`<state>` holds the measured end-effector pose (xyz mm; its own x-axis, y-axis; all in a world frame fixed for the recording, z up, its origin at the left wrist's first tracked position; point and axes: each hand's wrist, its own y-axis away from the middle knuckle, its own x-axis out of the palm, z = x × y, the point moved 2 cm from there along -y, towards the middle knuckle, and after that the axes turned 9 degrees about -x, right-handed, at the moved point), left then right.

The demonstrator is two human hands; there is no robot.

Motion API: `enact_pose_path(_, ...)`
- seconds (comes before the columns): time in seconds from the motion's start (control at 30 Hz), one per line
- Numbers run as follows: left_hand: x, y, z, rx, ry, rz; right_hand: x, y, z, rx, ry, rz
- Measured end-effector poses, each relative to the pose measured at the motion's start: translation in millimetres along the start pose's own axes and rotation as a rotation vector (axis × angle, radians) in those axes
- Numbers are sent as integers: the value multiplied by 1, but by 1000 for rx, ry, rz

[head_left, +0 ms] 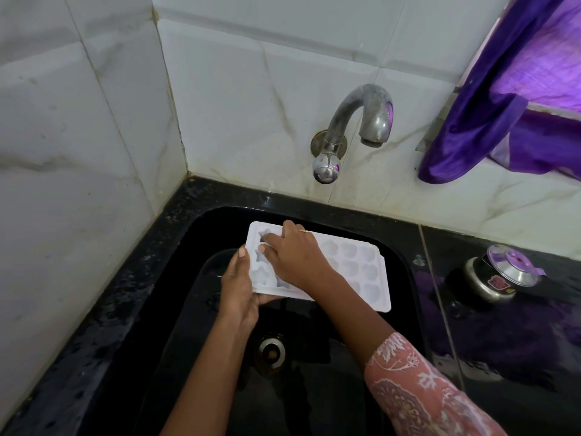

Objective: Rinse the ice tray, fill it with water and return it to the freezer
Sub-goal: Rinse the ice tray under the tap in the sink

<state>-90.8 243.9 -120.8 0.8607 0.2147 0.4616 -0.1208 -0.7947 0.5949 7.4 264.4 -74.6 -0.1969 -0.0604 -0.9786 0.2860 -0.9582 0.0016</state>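
In the middle of the frame, over the black sink [188, 325], the right hand [292, 256] lies spread on the ice tray [361, 272]. Its fingers are fairly straight and the tips press into the star-shaped cells at the tray's left end, gripping nothing. The left hand [237, 287] clasps that same short end, thumb up along the rim and fingers tucked beneath. The tray hangs roughly level above the basin, below the tap [361, 121], from which I see no water. It looks like thin, light plastic that is likely slick when wet and would flex and spill once full. I'd hold it by both short rims. A steel pot [493, 278] stands on the counter at right.
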Motion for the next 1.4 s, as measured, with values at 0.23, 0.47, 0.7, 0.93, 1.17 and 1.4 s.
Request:
enact_pose_path(0.23, -4, -4, 2, 1, 2, -2, 0, -2, -5, -2, -7, 7)
enact_pose_path(0.47, -3, -4, 4, -8, 12, -12, 4, -4, -3, 18, 4, -54)
enact_pose_path(0.7, -9, -4, 3, -6, 33, -17, 9, 1, 3, 19, -77, 10)
enact_pose_path(0.93, -13, -6, 5, 0, 25, 3, -1, 30, -2, 59, -149, -124)
enact_pose_path(1.17, -20, -6, -4, 26, -9, 6, -6, 89, -48, 279, -47, -289)
enact_pose_path(1.4, -22, -7, -7, 2, -5, -5, -4, 122, -76, 348, 14, -303)
